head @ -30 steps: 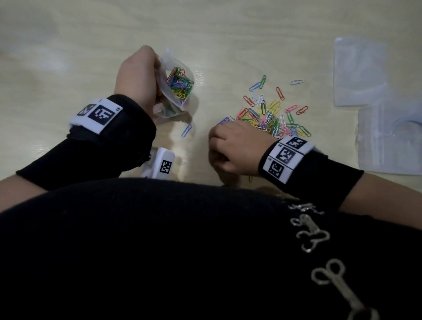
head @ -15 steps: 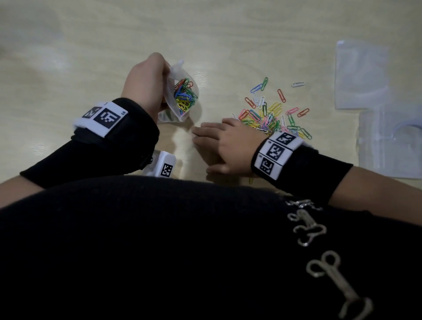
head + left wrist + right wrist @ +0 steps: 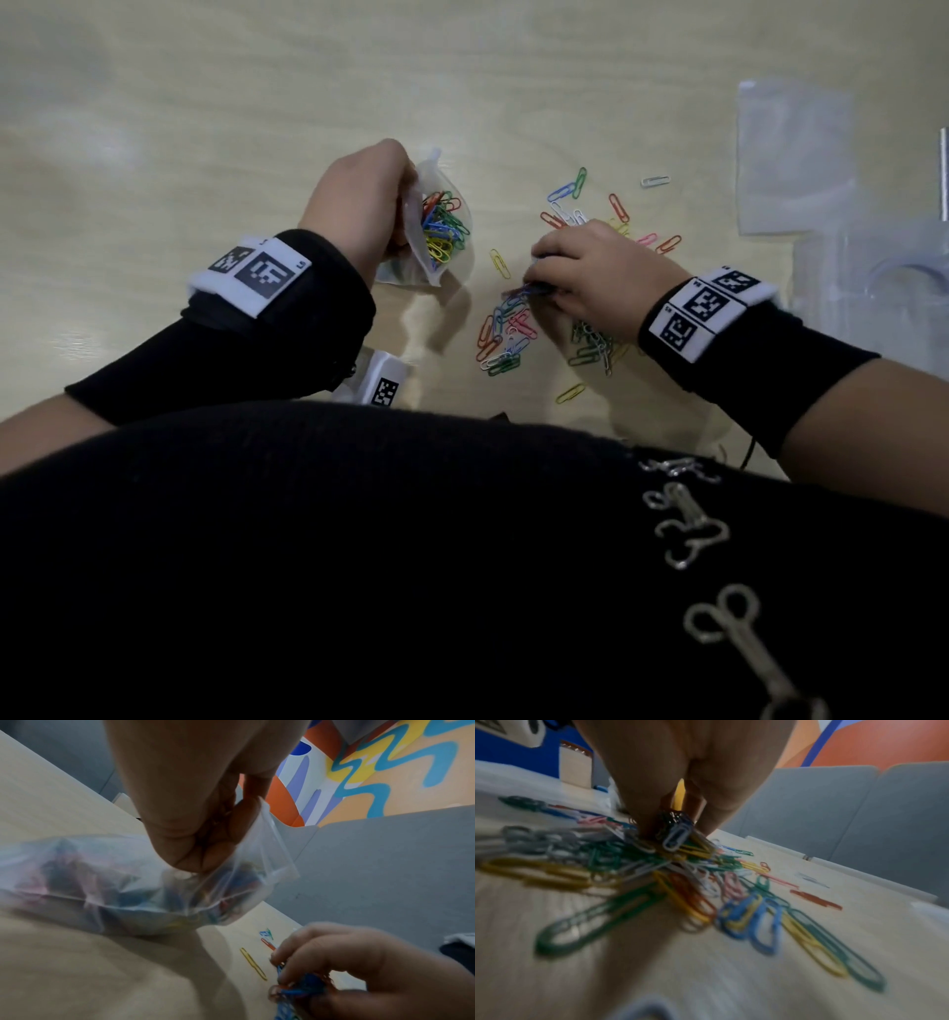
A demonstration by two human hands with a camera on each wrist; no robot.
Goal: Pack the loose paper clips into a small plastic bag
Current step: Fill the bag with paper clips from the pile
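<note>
Clear plastic, partly filled with coloured clips, is forming the small bag (image 3: 441, 231) that the left hand (image 3: 359, 200) is holding off the table (image 3: 205, 103). In the left wrist view the fingers and thumb are pinching one wall of the bag just below its mouth, so the pouch is hanging sideways with its long axis running roughly level. In the head view the mouth is facing up and toward the right, that is, toward the other hand.

The right hand (image 3: 590, 277) is lying to the right of the bag and near it, over the pile of loose paper clips (image 3: 506, 334). Its fingertips are curling together and pinching a small bunch of clips (image 3: 673, 833); the right wrist view shows the bunch pressed between the fingers and rising from the heap. A yellow clip (image 3: 499, 263) is lying alone between the hand and the bag, its long axis pointing away from the person.

The coming move probably turns on this relation: the bag's mouth is lying to the left of the pinched bunch, so the right hand would be travelling leftward and releasing over the mouth. The loose clips are spreading in all directions, with no common axis. Many are remaining on the table, so the packing is judged to be about midway. Spare bags (image 3: 796, 154) are lying flat at far right.
</note>
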